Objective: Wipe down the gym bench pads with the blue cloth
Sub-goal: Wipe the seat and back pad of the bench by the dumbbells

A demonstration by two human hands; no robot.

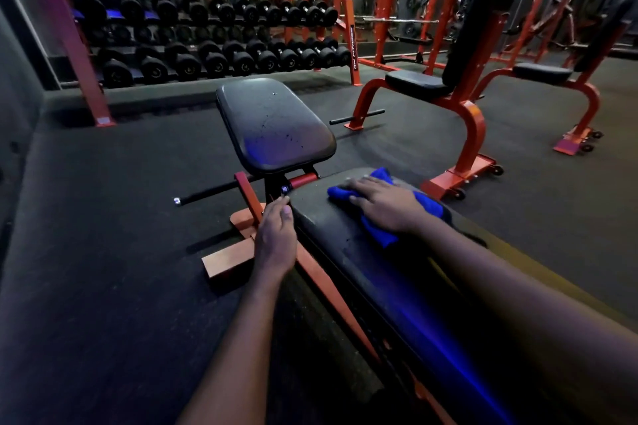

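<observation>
now, right hand (383,205) fingers (355,185) spread flat on the blue cloth (378,231): press evenly, sweeping the back pad (331,235) ahead of the fingertips.

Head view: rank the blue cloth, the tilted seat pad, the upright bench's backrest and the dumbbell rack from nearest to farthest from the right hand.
1. Blue cloth, directly under the right hand, on the long pad.
2. Tilted seat pad, just ahead, to the left.
3. Upright bench's backrest, ahead on the right.
4. Dumbbell rack, along the far wall, left.
</observation>
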